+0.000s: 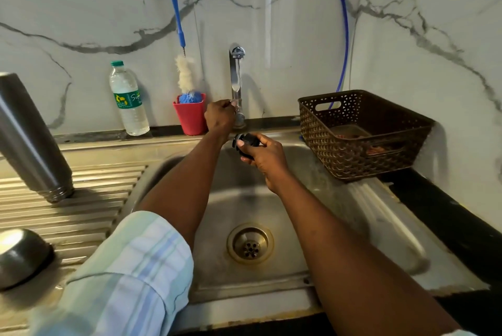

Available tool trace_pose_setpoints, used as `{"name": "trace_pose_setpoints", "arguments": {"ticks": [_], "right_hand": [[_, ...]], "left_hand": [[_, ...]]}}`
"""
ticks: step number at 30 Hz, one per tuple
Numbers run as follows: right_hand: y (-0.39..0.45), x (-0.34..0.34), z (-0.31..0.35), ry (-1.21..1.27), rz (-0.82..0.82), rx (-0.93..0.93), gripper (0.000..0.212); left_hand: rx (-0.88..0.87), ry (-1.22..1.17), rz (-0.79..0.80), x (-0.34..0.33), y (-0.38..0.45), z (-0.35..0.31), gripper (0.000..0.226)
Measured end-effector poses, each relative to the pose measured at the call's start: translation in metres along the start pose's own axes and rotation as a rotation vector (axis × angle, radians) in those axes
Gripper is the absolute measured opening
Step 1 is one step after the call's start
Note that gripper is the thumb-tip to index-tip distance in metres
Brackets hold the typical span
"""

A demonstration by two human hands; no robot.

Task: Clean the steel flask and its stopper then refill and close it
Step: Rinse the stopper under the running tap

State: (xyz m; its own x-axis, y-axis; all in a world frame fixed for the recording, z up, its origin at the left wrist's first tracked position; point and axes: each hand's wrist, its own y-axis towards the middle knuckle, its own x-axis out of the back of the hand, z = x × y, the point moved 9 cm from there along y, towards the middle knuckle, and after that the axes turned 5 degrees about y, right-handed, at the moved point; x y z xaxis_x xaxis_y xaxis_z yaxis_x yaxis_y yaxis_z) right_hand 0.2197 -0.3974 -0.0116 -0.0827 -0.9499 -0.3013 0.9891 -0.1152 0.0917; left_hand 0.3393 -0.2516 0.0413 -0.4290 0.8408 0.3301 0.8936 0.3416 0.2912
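Reaching for the tap [237, 85] w/ the left hand [219, 116], fingers curled round the lever near its base at 12 o'clock of the sink [380, 227]; no water stream visible, so can't tell if it's being turned on or off. Right hand [262, 155] grips the black stopper [245, 144], held over the basin just below the tap, approx. 12 o'clock from the drain [250, 243]. Steel flask [30, 134] stands mouth-down on the ribbed drainboard at 9 o'clock, well apart from both hands, prob. rinsed already & left to drain — a judgement, not seen. A steel cap or cup [23, 256] sits upside down at 8 o'clock. Bottle brush [186, 74] stands in the red cup [191, 116] at 11 o'clock, beside the tap; water bottle [129, 99] at 10 o'clock, still looks full. Brown basket [364, 131] at 2 o'clock on the surface. Progress est.: flask wash likely done, stopper wash in hand. Left to do: finish stopper, turn flask upright, refill (perhaps from the bottle), fit stopper & close.
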Motion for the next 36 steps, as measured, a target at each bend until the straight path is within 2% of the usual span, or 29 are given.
{"name": "trace_pose_setpoints", "arguments": {"ticks": [3,6,11,14,21,24,28,36], "right_hand": [[0.001,0.0,-0.002,-0.005,0.01,-0.008,0.021],[0.004,0.0,-0.009,0.004,-0.002,-0.051,0.029],[0.006,-0.005,-0.016,-0.073,0.018,-0.099,0.027],[0.007,-0.003,-0.016,-0.183,-0.014,-0.074,0.036],[-0.002,-0.001,-0.01,-0.134,-0.031,-0.011,0.031],[0.0,-0.003,-0.016,-0.16,-0.015,-0.034,0.03],[0.006,0.003,-0.02,-0.207,-0.058,-0.084,0.029],[0.007,0.015,-0.022,-0.287,-0.114,-0.088,0.03]], "left_hand": [[0.046,-0.081,0.037,0.0,-0.004,0.004,0.025],[0.119,-0.117,0.089,0.002,-0.015,0.014,0.025],[0.404,-0.268,0.368,0.005,-0.072,0.049,0.019],[0.434,-0.331,0.47,0.01,-0.098,0.055,0.019],[0.365,-0.482,0.404,0.015,-0.12,0.062,0.026],[0.333,-0.508,0.309,0.019,-0.117,0.062,0.029],[0.283,-0.499,0.281,0.017,-0.123,0.056,0.035],[0.271,-0.454,0.255,0.012,-0.123,0.053,0.02]]}}
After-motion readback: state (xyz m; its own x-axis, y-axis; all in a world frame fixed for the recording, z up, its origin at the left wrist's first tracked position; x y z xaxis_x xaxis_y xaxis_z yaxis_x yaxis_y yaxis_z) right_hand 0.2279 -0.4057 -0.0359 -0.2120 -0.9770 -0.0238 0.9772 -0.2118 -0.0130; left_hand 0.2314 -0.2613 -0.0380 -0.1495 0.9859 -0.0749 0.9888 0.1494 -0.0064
